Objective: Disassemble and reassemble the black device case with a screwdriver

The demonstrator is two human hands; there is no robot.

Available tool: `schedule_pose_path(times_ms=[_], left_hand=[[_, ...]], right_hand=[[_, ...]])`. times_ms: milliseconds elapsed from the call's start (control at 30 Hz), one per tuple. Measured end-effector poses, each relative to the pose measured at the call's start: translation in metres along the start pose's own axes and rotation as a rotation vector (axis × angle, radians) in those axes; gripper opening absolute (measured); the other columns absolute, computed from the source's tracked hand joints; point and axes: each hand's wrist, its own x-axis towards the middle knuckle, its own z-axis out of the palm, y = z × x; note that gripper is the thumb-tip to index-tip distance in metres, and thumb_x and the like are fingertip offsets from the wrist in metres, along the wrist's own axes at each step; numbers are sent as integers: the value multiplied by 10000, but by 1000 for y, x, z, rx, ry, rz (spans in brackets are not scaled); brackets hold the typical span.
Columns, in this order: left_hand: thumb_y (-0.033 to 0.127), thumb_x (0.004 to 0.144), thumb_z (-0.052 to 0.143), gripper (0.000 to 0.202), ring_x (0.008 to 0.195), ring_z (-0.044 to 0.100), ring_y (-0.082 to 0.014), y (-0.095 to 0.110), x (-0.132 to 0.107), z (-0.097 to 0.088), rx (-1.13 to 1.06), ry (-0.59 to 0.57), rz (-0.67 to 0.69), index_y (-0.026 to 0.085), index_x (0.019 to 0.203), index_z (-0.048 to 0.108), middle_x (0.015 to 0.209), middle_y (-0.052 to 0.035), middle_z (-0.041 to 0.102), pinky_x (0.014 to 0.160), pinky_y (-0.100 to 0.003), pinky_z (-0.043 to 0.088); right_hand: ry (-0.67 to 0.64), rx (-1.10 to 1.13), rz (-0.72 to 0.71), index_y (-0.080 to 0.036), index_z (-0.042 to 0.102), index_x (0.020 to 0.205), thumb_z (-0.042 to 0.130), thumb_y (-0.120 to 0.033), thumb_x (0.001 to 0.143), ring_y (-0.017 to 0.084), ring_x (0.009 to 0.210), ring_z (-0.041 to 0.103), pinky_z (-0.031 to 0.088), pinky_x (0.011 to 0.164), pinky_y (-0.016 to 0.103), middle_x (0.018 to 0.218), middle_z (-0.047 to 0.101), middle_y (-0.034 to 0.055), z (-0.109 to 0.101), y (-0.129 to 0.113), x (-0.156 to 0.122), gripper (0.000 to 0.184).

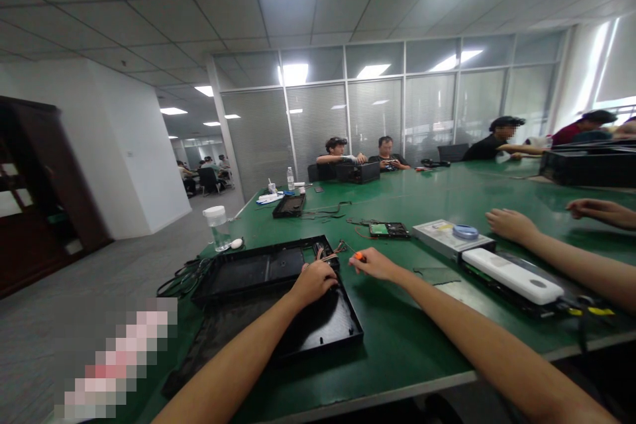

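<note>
My left hand (314,283) is closed, with curled fingers over the open black casing (325,324). A bundle of multicoloured wires (325,256) comes out just beyond those fingers; what they grip is hidden. My right hand (375,264) is shut on a screwdriver (360,256) with an orange handle, its thin shaft pointing up and left toward the wires. The casing has two shallow trays lying side by side on the green table (397,324).
Black cables (181,277) and a lidded clear jar (216,230) stand left. A bare drive (389,230) lies ahead; a metal box (442,238) and a long white device (511,275) are right. Another person's hand (511,225) rests beyond them. Several people sit across.
</note>
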Motion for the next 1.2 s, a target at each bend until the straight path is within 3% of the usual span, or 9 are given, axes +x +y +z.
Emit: schedule_pose_path(times_ms=[233,500,633,800,1200], left_hand=[[236,740,603,77,900,513,-196,4,1,12,4,101,-141,178,726,652,853,-26,637,830,-337,367],[235,758,578,104,882,506,-191,5,-1,14,41,123,-81,178,726,659,822,-31,627,841,-335,369],[229,795,533,156,857,517,-174,3,-2,13,79,86,18,170,823,674,842,-37,626,837,-305,368],[194,799,517,160,837,528,-168,2,-3,8,154,35,78,172,807,675,833,-37,621,822,-292,365],[169,769,552,108,819,538,-148,-4,0,11,101,61,107,162,754,659,813,-27,623,798,-261,393]], right_hand=[[3,-21,-11,-128,614,595,392,-458,816,98,455,436,316,498,204,485,530,-1,2,-2,1,455],[3,-37,-13,-130,616,607,379,-451,826,95,447,431,302,478,200,497,532,1,4,-2,1,456],[-2,-27,-1,-126,620,612,384,-462,821,94,444,428,300,471,200,498,537,2,4,-2,0,461],[9,-31,-33,-126,613,596,398,-452,815,96,463,428,305,492,203,503,536,1,1,-3,0,448],[20,-6,-20,-133,588,580,403,-441,809,96,461,409,303,498,215,479,490,-16,-4,-6,0,426]])
